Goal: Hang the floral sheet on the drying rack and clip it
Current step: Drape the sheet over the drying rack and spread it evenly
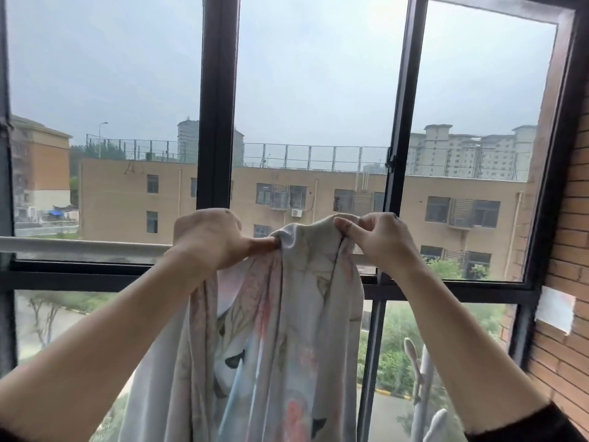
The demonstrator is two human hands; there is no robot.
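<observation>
1. Behind our hands, a black-framed window [220,100] looks out on tan buildings under a grey sky; a brick wall [570,250] stands at the right.
2. Our left hand [207,237] and right hand [382,237] each pinch the bunched top edge of the floral sheet [280,330], fingers closed on the fabric.
3. We hold it in front of the pale rail [79,245]; it hangs down between our forearms, hiding the rail's middle stretch.
4. White clips [414,371] sit low at the right.
</observation>
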